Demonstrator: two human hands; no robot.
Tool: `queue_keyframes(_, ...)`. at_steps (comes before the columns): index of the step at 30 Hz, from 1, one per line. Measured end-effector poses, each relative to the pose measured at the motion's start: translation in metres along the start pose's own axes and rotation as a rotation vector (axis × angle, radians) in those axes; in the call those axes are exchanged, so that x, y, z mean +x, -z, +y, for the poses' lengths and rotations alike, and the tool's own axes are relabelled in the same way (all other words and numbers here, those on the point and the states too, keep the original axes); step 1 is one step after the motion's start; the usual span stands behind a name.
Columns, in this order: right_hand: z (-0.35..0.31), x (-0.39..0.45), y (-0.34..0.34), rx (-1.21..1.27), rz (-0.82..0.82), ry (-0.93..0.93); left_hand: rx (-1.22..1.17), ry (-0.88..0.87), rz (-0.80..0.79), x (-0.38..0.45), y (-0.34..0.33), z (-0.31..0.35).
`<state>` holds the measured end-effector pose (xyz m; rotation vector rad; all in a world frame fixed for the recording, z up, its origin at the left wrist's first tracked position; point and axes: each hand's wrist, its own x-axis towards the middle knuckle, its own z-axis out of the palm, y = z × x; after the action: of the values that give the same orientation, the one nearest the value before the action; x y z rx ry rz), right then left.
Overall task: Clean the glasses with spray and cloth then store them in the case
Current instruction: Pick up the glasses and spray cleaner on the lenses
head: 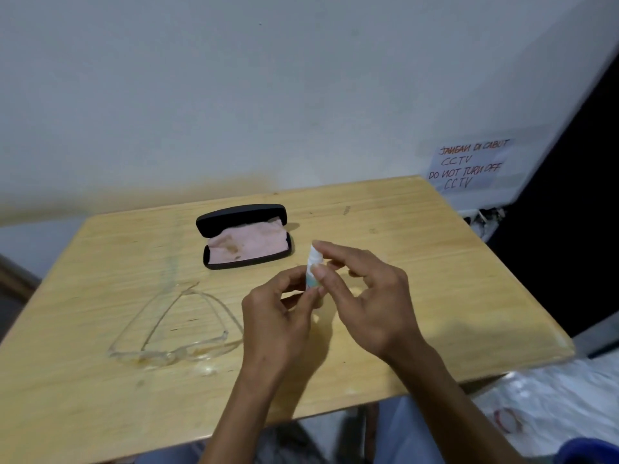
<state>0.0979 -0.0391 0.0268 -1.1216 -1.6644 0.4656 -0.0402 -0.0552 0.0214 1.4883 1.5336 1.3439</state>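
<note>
Both hands meet over the middle of the wooden table (418, 262) around a small spray bottle (314, 259) with a white top and a bluish lower part. My left hand (278, 316) grips its lower end. My right hand (365, 296) pinches its white top between thumb and forefinger. Clear-framed glasses (174, 333) lie on the table to the left, arms unfolded and pointing away from me. Behind the hands a black case (244, 214) lies open, with a pink cloth (249, 244) spread inside it.
The table stands against a pale wall. A handwritten paper notice (469, 165) hangs at the right by the table's far corner. Below the right edge lies white plastic sheeting (552, 406).
</note>
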Motion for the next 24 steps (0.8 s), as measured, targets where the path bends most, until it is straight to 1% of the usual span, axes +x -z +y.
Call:
queue_keyframes(3,-0.002,0.0,-0.006,0.008,0.005,0.006,0.006,-0.01,-0.01,-0.002,0.006,0.003)
queue_keyframes(6,-0.007,0.004,-0.011,0.04,-0.051,-0.034,0.045,-0.037,-0.032,-0.003,0.012,0.006)
queue_keyframes(9,-0.011,0.007,-0.015,0.112,-0.009,-0.067,0.091,-0.05,-0.065,-0.003,0.026,0.008)
queue_keyframes(13,-0.01,0.006,-0.02,0.233,0.006,-0.155,0.4,-0.098,0.021,-0.006,0.08,0.0)
queue_keyframes(15,-0.008,0.003,-0.021,0.26,0.015,-0.177,0.555,-0.104,0.027,-0.01,0.115,-0.004)
queue_keyframes(17,-0.007,0.001,-0.022,0.27,0.011,-0.195,0.714,-0.085,-0.01,-0.014,0.146,-0.012)
queue_keyframes(19,-0.007,-0.001,-0.024,0.308,-0.007,-0.228,0.839,-0.03,-0.085,-0.016,0.169,-0.02)
queue_keyframes(21,-0.008,-0.003,-0.027,0.349,-0.029,-0.259,0.876,0.006,-0.163,-0.017,0.18,-0.026)
queue_keyframes(24,-0.011,-0.005,-0.034,0.37,-0.046,-0.281,0.905,-0.026,-0.251,-0.018,0.182,-0.031)
